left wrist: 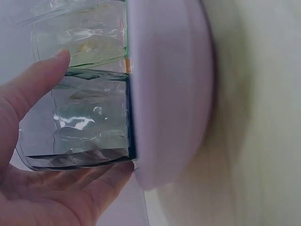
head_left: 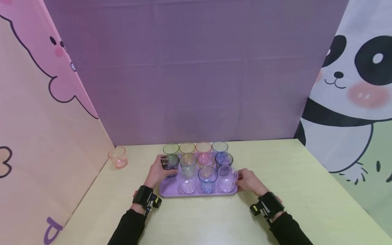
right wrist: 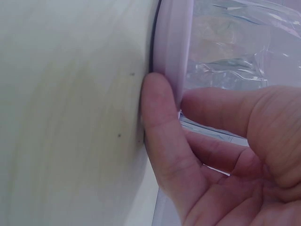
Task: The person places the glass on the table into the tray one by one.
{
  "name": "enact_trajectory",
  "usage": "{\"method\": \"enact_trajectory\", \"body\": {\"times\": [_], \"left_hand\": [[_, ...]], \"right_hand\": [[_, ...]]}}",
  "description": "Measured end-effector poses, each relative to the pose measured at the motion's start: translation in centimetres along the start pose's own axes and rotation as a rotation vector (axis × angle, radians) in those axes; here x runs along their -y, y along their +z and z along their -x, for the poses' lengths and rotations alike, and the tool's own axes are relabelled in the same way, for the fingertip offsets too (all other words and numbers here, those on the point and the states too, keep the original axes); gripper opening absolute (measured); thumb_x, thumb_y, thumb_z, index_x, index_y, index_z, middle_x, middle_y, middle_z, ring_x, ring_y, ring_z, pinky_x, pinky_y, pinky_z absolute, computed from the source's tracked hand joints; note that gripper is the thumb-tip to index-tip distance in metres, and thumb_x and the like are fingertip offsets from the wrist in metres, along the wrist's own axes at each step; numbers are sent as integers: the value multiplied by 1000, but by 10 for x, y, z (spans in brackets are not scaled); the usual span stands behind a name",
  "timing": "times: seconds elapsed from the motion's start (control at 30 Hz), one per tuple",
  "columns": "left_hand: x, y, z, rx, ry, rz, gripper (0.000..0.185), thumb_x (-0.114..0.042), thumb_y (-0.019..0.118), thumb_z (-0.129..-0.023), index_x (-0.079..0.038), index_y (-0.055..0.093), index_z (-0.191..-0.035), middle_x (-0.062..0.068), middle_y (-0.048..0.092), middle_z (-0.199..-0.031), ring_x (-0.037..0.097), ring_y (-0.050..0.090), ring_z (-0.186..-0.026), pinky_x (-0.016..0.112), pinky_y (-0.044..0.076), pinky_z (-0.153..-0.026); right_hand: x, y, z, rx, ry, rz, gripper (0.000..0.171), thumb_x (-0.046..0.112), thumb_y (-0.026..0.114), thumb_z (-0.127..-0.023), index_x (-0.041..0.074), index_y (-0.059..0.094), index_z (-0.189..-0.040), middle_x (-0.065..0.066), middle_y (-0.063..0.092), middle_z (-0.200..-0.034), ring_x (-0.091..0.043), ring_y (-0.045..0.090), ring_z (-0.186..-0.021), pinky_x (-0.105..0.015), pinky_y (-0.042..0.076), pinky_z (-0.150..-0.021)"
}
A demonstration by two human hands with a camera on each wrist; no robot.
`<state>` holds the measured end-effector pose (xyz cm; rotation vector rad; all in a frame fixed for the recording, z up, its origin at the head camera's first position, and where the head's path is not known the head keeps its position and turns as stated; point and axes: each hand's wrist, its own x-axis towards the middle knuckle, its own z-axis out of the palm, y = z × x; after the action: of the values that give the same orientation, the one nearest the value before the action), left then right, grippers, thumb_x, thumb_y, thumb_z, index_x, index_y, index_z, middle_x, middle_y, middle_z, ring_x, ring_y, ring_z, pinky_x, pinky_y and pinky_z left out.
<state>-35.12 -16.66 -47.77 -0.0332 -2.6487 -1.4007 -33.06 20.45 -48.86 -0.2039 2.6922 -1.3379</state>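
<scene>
A light purple tray (head_left: 166,188) bears several faceted drinking glasses in rows. At its left side my left hand (head_left: 158,173) grips a dark grey glass (head_left: 173,162), thumb on one side and fingers on the other. In the left wrist view this glass (left wrist: 89,117) stands upright with its base at the tray rim (left wrist: 171,94). My right hand (head_left: 250,181) pinches the tray's right edge (right wrist: 173,47), beside a clear glass (head_left: 227,179). One finger (right wrist: 162,113) lies against the tray's outer side, low by the table; the thumb is on the glass side.
A pink glass (head_left: 119,159) stands apart at the table's far left, by the side wall. A blue glass (head_left: 208,180), a dark blue glass (head_left: 224,159) and a pink glass (head_left: 206,159) are among those on the tray. Behind the pale table (head_left: 196,221) rises a purple backdrop (head_left: 196,75).
</scene>
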Motion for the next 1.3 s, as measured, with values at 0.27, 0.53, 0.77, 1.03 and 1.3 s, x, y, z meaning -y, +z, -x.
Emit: {"method": "enact_trajectory", "body": {"times": [0.27, 0.53, 0.77, 1.03, 1.3], "left_hand": [[-1, 0, 1, 11, -1, 8, 92, -29, 89, -68, -3, 36, -140, 27, 52, -137, 41, 51, -127, 55, 42, -106], [-1, 1, 2, 16, 10, 20, 90, -28, 88, -69, -3, 37, -138, 28, 53, -136, 42, 51, -127, 55, 41, -106], [-1, 1, 2, 26, 5, 32, 91, -29, 88, -70, -3, 35, -139, 29, 53, -136, 42, 51, -127, 56, 41, -106], [-1, 1, 3, 22, 4, 23, 91, -29, 87, -71, -3, 34, -140, 30, 52, -137, 44, 50, -127, 57, 41, -106], [-1, 2, 3, 26, -6, 35, 93, -25, 87, -70, -5, 32, -142, 30, 50, -139, 43, 48, -130, 57, 38, -109]], "right_hand": [[1, 0, 0, 0, -6, 2, 24, -9, 62, -81, -10, 65, -105, -13, 70, -85, -19, 67, -65, -30, 59, -59], [1, 1, 0, -10, -9, -4, 23, -9, 62, -80, -10, 66, -103, -14, 71, -84, -19, 67, -64, -30, 59, -58], [2, 1, 1, -8, -13, 8, 26, -10, 62, -80, -11, 65, -106, -14, 71, -85, -19, 67, -64, -30, 59, -58], [3, 1, 1, -12, -10, 9, 26, -10, 62, -79, -11, 65, -105, -15, 71, -85, -19, 67, -63, -30, 59, -57], [1, 1, 1, -12, -8, 10, 26, -10, 62, -80, -11, 65, -106, -14, 71, -84, -19, 66, -63, -30, 59, -58]]}}
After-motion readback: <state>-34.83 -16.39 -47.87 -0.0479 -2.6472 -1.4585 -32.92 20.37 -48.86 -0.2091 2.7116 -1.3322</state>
